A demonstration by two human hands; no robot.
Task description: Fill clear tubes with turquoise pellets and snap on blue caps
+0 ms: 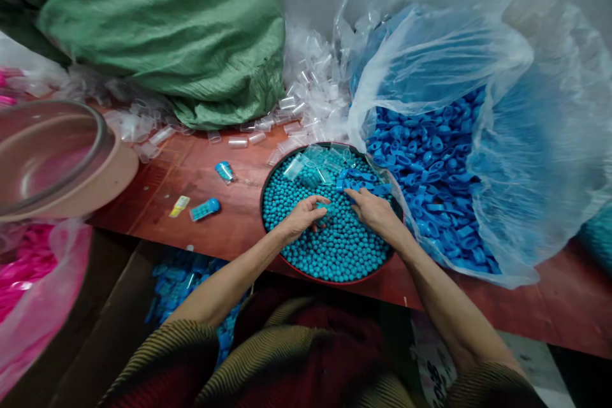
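A round tray (pixel 335 261) with a dark red rim is full of small teal beads. My left hand (pixel 306 215) is over the beads with its fingers curled round a clear tube (pixel 323 209) that looks to have teal beads in it. To the right, my right hand (pixel 371 207) reaches to the blue plastic pieces (pixel 356 182) lying on the beads, its fingertips at their near edge; whether it grips one is unclear. Several clear tubes (pixel 295 167) lie at the back of the tray.
On the right, a clear bag (pixel 507 217) holds many blue pieces (pixel 430 153). A green sack (pixel 191 32) and loose clear tubes (pixel 315 83) are behind. Two filled tubes (pixel 204 209) and a yellow piece (pixel 180 206) lie left of the tray. Bowls (pixel 109 172) stand far left.
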